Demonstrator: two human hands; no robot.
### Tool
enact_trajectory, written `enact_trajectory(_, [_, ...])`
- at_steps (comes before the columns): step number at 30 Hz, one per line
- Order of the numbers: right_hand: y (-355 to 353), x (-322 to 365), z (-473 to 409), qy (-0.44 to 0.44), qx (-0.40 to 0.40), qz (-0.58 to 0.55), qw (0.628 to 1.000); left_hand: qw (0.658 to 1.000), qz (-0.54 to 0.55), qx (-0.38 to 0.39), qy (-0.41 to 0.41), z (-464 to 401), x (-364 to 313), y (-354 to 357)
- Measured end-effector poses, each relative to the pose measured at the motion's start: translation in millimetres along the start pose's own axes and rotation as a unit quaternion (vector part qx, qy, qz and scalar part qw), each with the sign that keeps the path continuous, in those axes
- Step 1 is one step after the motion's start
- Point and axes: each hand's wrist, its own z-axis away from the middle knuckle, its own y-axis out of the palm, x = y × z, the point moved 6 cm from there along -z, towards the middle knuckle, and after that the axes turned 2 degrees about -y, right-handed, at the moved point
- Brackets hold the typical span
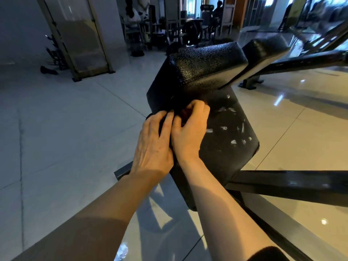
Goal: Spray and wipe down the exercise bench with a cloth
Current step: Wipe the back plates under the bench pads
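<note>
The bench [197, 76] shows no wet streaks yet; both hands, left [152, 146] and right [188, 132], curl together at its near edge, grip unclear.

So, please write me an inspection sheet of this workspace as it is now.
Surface: black padded bench, textured; torn patches on the lower pad.
Job's things: cloth and spray bottle, nothing seen.
Clutter: nothing seen.
Grips: left hand and right hand close together at the pad edge, fingers curled on something dark; what it is cannot be told.
Cables: nothing seen.
Surroundings: glossy tiled floor, gym machines and people behind.
</note>
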Motion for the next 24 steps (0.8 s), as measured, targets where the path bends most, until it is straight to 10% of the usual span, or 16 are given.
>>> enact_trajectory(2, [3.5, -19.2, -0.2, 0.059, 0.059, 0.041, 0.996, 1.0, 0.002, 0.005, 0.002, 0.1, 0.2, 1.6])
enact_trajectory(7, [-38.5, -33.0, -24.0, 0.058, -0.186, 0.035, 0.98, 1.0, 0.001, 0.003, 0.018, -4.5, 1.6, 11.5])
enact_trajectory(12, [12.4, -63.2, -25.6, 0.092, 0.113, 0.069, 0.987, 1.0, 0.01, 0.027, 0.007, -0.1, 7.5, 28.3])
enact_trajectory(24, [-42.3, -35.7, -18.3, 0.121, 0.03, -0.026, 0.992, 0.946, 0.228, 0.114, -0.202, -7.1, -14.7, 36.2])
